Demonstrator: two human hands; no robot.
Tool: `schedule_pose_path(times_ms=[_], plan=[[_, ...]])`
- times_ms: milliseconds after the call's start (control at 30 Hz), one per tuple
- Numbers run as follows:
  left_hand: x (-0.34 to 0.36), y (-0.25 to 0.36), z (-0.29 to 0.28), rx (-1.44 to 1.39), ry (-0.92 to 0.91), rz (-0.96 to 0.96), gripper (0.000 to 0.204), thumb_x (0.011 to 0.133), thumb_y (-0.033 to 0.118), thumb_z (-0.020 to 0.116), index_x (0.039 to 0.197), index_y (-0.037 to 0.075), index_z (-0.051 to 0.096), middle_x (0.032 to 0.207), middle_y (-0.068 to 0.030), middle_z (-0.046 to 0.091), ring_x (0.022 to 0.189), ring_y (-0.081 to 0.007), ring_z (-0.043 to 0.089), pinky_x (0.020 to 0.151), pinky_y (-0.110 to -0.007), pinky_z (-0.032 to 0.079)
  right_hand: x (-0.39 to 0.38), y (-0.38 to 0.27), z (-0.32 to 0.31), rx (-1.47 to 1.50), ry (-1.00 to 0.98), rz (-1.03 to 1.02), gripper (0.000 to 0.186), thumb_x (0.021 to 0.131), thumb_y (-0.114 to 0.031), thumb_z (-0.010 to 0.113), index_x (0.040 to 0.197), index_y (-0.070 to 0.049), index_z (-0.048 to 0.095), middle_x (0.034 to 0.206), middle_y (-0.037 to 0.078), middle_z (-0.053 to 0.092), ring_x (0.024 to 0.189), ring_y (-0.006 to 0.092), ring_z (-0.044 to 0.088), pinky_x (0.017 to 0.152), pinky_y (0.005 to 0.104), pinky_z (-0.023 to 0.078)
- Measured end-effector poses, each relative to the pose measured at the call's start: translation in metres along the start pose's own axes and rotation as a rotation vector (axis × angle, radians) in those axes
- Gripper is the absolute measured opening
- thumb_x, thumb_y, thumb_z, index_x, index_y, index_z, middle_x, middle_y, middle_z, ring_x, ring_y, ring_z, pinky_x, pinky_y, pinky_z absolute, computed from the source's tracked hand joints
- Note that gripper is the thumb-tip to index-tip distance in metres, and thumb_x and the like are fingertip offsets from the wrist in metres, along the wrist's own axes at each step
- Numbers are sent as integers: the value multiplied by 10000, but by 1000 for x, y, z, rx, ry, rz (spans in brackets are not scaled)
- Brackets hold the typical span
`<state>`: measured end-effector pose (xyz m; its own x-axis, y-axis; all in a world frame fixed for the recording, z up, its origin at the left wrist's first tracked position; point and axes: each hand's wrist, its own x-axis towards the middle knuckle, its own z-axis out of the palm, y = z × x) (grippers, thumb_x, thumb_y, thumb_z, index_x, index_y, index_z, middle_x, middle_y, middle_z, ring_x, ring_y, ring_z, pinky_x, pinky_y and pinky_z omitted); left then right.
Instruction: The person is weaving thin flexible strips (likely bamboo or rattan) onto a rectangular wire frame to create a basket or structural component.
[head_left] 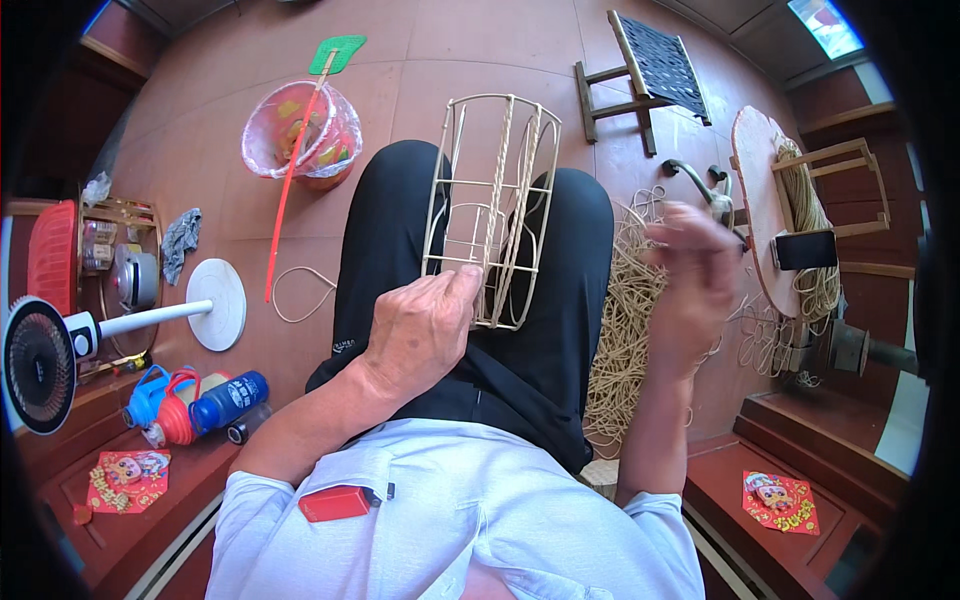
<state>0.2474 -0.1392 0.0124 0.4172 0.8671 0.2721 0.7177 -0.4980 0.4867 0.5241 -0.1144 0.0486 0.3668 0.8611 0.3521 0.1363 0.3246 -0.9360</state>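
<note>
A cylindrical wire frame [538, 190], pale cream in colour, rests across my lap between my knees. Beige cord [497, 190] runs lengthwise along its upper side, partly twisted. My left hand [425, 325] is closed at the frame's near end, thumb and fingers pinching it where the cord meets the wire; the fingertips are partly hidden. My right hand [695, 265] is raised to the right, away from the frame and above a heap of loose beige cord [625, 370]. Motion smears its fingers, so whether it holds cord cannot be made out.
A lined bin [340, 130] stands ahead left, with a green fly swatter [338, 52] across it. A white fan [150, 320] and several bottles [228, 400] are at left. A folding stool [645, 85] stands ahead right; a round stool [755, 190] holds coiled cord and a phone [805, 250].
</note>
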Motion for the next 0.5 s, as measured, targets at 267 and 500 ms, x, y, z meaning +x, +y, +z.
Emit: schedule_pose_path(times_ms=[267,500], plan=[[-4,2,-2,-73,42,-32,183,921,-28,692,1093,22,658,860,-164,716,768,-349,748,663,-451,586,-65,29,76,-618,-515,-559,425,868,-32,760,1290,-81,788,1362,77,738,1312,298,684,1139,457,528],[-1,0,-18,-124,5,-12,134,939,-21,689,1067,8,661,854,-179,709,767,-378,740,670,-471,582,-49,29,69,-566,-625,-591,377,874,-39,764,1245,-100,793,1391,51,745,1247,249,731,1061,427,555]])
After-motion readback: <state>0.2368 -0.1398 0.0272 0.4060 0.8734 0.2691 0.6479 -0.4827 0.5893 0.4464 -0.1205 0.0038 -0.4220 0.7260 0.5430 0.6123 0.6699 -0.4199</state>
